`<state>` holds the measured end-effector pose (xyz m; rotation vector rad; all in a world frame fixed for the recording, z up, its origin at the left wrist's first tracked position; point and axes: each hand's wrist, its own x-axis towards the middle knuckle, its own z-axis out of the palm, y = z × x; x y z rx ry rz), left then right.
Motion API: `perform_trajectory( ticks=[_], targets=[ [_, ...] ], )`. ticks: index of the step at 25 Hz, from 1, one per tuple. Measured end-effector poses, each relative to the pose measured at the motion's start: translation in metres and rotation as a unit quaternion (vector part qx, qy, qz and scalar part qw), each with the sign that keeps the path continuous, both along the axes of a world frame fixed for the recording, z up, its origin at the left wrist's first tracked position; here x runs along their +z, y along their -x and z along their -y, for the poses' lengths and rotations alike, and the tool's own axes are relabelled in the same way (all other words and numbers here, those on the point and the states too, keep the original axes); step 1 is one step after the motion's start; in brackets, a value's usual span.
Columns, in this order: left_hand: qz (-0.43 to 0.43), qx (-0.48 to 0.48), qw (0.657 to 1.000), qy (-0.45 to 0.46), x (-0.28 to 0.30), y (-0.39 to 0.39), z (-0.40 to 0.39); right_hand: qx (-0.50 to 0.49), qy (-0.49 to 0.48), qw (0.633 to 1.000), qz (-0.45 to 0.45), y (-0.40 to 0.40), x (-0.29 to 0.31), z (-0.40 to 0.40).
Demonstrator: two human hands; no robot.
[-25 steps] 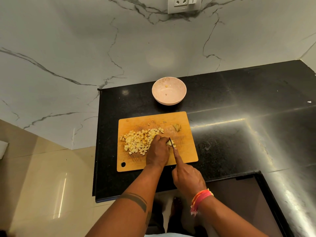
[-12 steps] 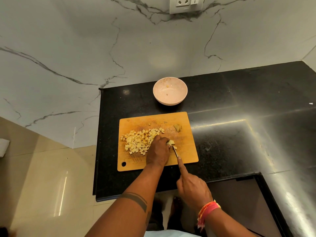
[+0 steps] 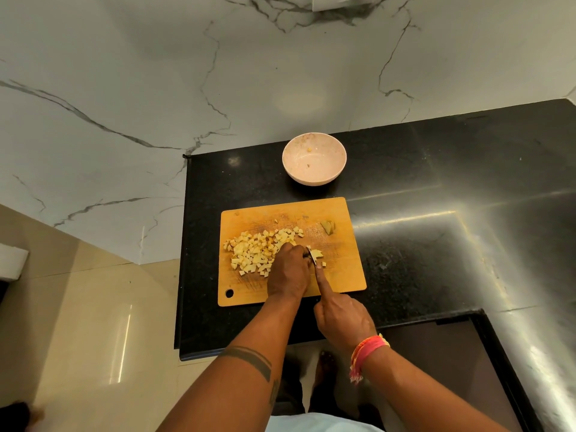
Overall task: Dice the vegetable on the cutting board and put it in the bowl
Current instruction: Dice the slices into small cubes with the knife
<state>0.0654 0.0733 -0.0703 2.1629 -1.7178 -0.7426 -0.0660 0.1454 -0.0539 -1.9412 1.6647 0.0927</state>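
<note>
Vegetable piece [image 3: 316, 253] under left hand [image 3: 288, 272] fingers [image 3: 300, 250], knife [image 3: 312, 258] alongside

Left hand [image 3: 288, 271] at frame centre, knuckles up, fingers curled downward. Right hand [image 3: 341, 316] just right and lower, index finger stretched forward, remaining fingers folded. Both forearms reaching up from bottom edge.

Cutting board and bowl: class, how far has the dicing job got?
Done: a pile of diced pieces lies on the cutting board. In hand: the left hand steadies the last chunk while the right hand works the knife. Left: the bowl holds only scraps.
</note>
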Motion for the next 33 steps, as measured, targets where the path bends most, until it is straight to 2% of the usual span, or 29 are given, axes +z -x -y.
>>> perform_trajectory(
  ticks=[7,12,16,20,23,29,33],
  targets=[
    [-0.007,0.042,0.999,0.016,0.004,0.002,0.001,-0.023,0.014,0.999,0.043,0.020,0.004,-0.021],
    [-0.009,0.017,0.999,0.050,0.000,0.001,-0.019,-0.090,-0.004,0.995,0.054,0.027,-0.003,-0.017],
    [-0.023,0.026,0.997,0.070,-0.006,-0.010,-0.029,-0.059,-0.011,0.997,0.042,-0.006,-0.007,-0.014],
    [-0.018,0.039,0.995,0.085,-0.003,-0.026,-0.023,-0.010,0.025,0.998,0.056,-0.042,-0.011,0.005],
    [-0.012,0.042,0.995,0.093,-0.001,-0.028,-0.012,-0.010,0.046,0.997,0.067,-0.039,-0.005,0.016],
    [-0.070,-0.024,0.990,0.118,0.011,0.011,0.036,-0.124,0.076,0.985,0.092,0.007,0.007,0.024],
    [-0.105,-0.034,0.991,0.076,0.009,0.029,0.068,-0.146,0.092,0.980,0.096,0.020,0.005,0.035]
  ],
)
